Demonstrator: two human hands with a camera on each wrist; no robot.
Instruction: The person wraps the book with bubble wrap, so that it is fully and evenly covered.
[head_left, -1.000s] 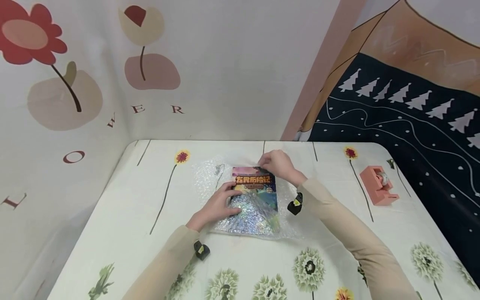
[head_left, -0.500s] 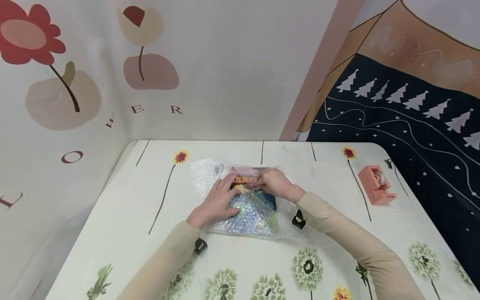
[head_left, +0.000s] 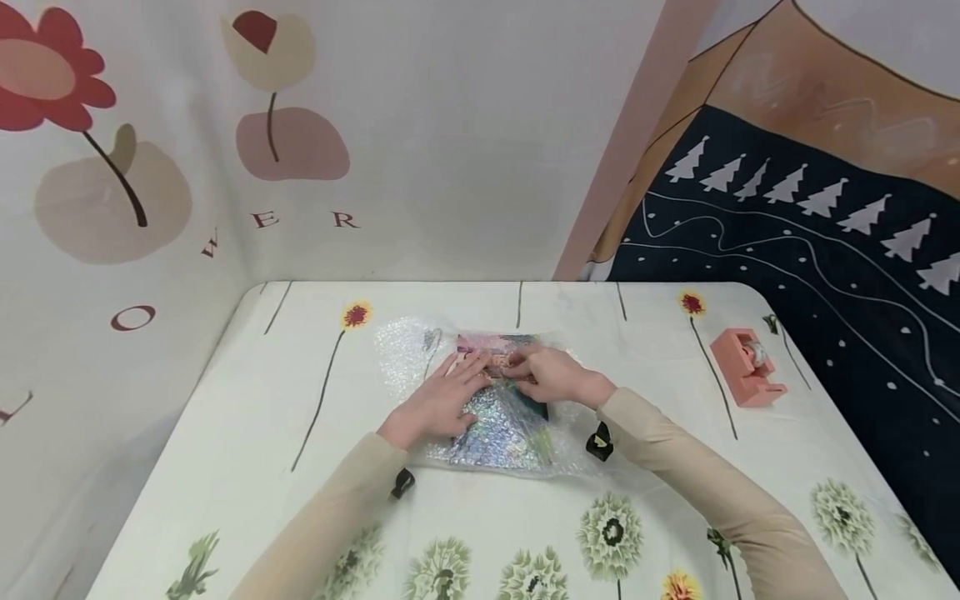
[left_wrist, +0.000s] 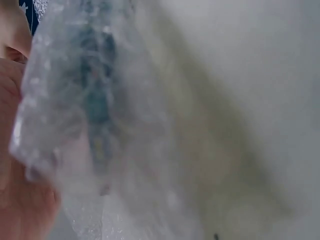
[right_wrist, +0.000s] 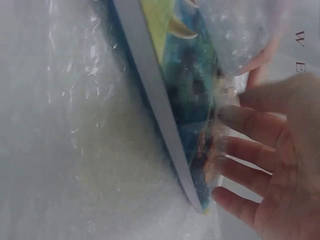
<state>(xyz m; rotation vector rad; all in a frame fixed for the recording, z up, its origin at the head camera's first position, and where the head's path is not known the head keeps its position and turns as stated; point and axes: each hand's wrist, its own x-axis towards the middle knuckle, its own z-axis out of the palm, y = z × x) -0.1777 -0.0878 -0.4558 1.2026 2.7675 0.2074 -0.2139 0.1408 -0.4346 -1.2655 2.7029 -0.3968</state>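
Observation:
A book (head_left: 491, 342) with a colourful cover lies on a sheet of bubble wrap (head_left: 401, 354), which is folded over its lower part. My left hand (head_left: 442, 400) rests with extended fingers on the left side of the wrapped book. Across the title area, my right hand (head_left: 551, 375) touches the upper cover, its fingertips close to the left fingers. In the right wrist view the right hand (right_wrist: 285, 155) has spread fingers against the book (right_wrist: 192, 95), whose pale page edge shows. Whether anything thin lies under those fingertips is unclear. Blurred bubble wrap (left_wrist: 60, 120) fills much of the left wrist view.
A pink tape dispenser (head_left: 746, 367) stands at the table's right side. The white tablecloth (head_left: 247, 500) has printed flowers. A pale printed curtain (head_left: 450, 167) hangs behind the table, and a dark tree-patterned cloth (head_left: 787, 225) hangs to the right.
My right hand has come from the book's upper right corner down and left onto the title area. The left hand stays on the wrap, its fingers shifted slightly toward the title.

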